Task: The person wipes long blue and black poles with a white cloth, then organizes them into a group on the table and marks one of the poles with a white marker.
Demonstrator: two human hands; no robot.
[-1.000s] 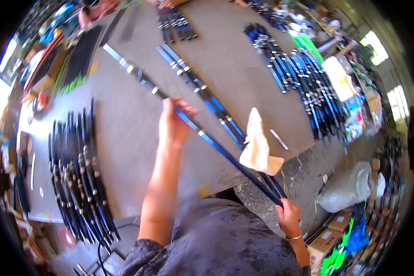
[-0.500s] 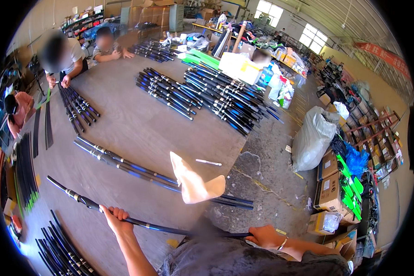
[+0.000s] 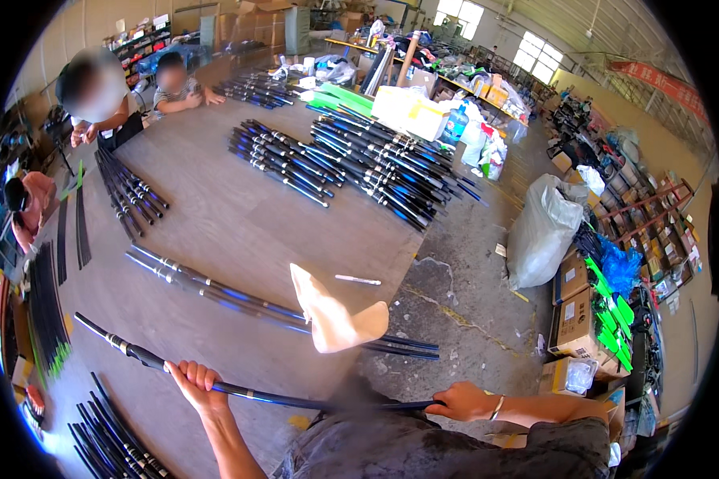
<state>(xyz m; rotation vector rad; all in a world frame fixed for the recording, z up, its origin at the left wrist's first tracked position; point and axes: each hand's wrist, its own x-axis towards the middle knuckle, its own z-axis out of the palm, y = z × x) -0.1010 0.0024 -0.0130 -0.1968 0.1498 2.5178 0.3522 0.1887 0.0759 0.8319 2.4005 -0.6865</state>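
Note:
A dark blue-and-black fishing rod (image 3: 256,393) lies across the front of my body, its grip end toward the left. My left hand (image 3: 193,385) is wrapped round it just right of the thick black grip. Farther along, at the right, the fingers of my right hand (image 3: 463,401) close on the thinner part of the rod. Part of its middle is blurred against my dark shirt. Beyond it, two more fishing rods (image 3: 216,297) rest on the table (image 3: 216,231). A pale cream folded piece (image 3: 327,319) covers a stretch of them, and a white pen (image 3: 358,279) lies behind it.
Several bundled rods (image 3: 383,168) lie at the table's far side, with another bunch (image 3: 116,435) at near left. Black strips (image 3: 44,311) line the left edge. Two people sit or stand at the far left corner. A white sack (image 3: 543,231) and cartons (image 3: 575,323) stand right.
My left hand and the rod's grip end have shifted slightly left and down. The view has tilted a little. The person at far left has raised their hands from the rods there.

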